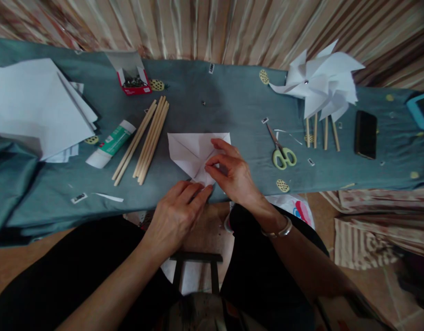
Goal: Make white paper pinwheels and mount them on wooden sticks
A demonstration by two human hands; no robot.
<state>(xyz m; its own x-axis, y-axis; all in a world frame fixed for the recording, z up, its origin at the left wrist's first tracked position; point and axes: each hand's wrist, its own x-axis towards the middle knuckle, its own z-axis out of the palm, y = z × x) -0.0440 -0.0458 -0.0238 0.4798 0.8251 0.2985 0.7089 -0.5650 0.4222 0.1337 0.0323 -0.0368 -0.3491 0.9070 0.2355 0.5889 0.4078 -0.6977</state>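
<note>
A white sheet of paper (184,146) with diagonal creases and partly folded lies at the table's near edge in front of me. My left hand (177,214) has its fingers and thumb closed on the sheet's near corner. Over the middle of the sheet, the thumb and index finger of my right hand (234,177) pinch together at the paper; the exact bit between the fingertips is hidden. The right hand covers much of the sheet's right side. Beyond the paper, a small metal pushpin (203,103) rests on the cloth.
To the left are wooden sticks (151,142), a glue stick (111,143), a red box of pins (134,85) and stacked paper (29,101). Scissors (282,154), paper pinwheels (318,82) on sticks and a phone (366,134) lie right. Paper scraps (109,197) are on the tablecloth (232,99).
</note>
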